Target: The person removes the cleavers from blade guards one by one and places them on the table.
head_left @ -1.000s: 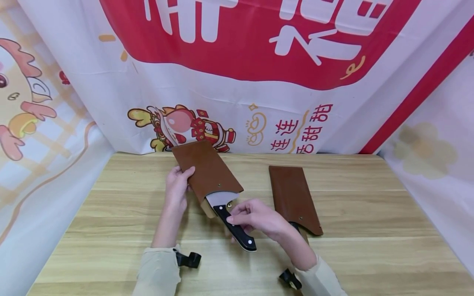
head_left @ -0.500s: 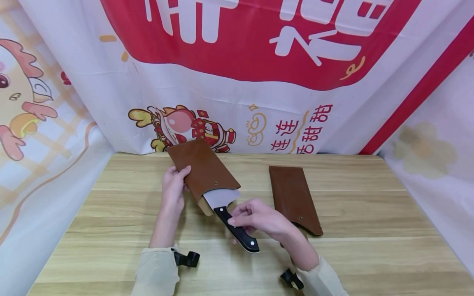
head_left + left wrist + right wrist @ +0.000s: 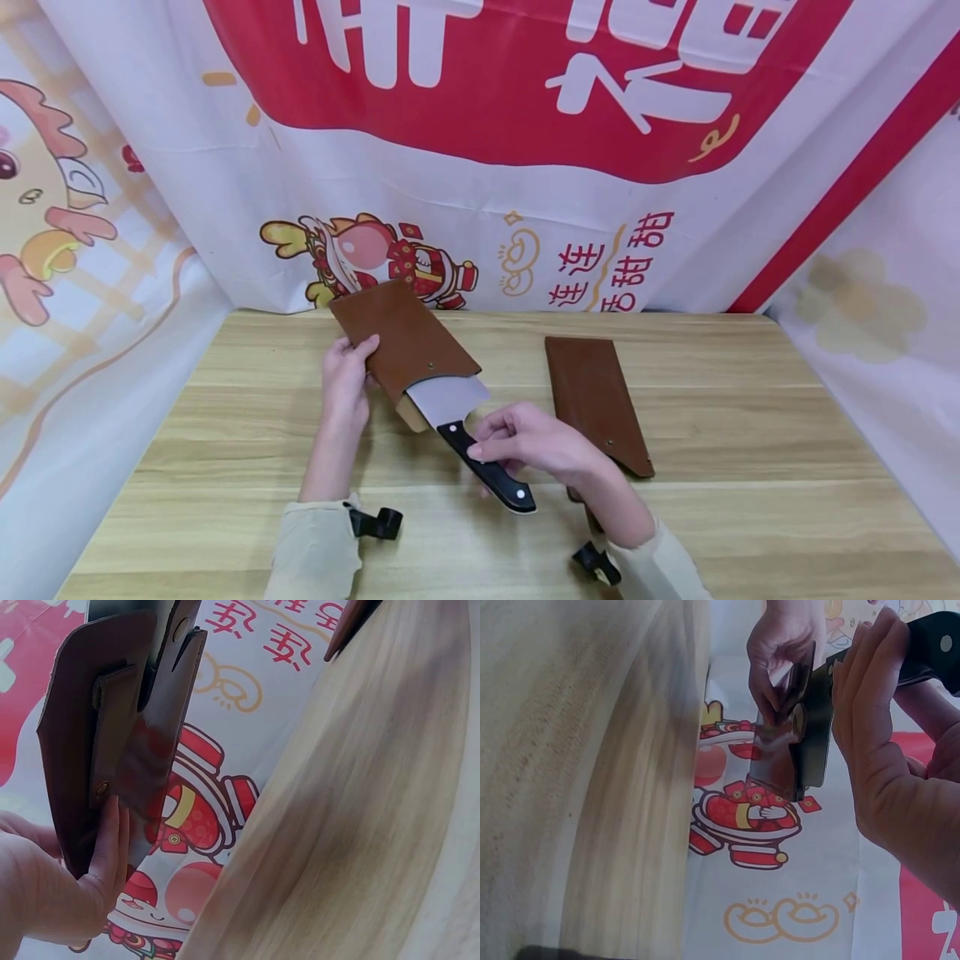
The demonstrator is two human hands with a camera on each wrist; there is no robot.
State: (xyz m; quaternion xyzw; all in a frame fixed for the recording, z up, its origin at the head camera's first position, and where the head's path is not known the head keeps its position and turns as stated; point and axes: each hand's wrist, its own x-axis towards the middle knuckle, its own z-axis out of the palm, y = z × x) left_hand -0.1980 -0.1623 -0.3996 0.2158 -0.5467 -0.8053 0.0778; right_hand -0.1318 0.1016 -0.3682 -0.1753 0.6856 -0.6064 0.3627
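A brown leather sheath [image 3: 405,333] slants above the table at the back left. My left hand [image 3: 347,379] grips its left edge, thumb on the upper face; in the left wrist view, the fingers [image 3: 112,840] lie along the back by a strap with a snap. Out of the sheath's mouth shows part of a cleaver [image 3: 448,398], its wide pale blade still partly hidden inside. My right hand [image 3: 525,442] pinches the cleaver's black riveted handle [image 3: 512,487] between thumb and fingers. The right wrist view shows that hand [image 3: 885,750] around the handle, the blade seen edge-on.
A second brown sheath [image 3: 596,400] lies on the wooden table [image 3: 750,467] to the right, a dark part below it half hidden by my right forearm. A printed cloth [image 3: 517,192] hangs behind the table's back edge. Black clips [image 3: 375,523] sit at both wrists.
The cleaver has slid further out of its sheath, showing more blade. My left hand and the sheath have moved slightly up and left, my right hand slightly right with the handle.
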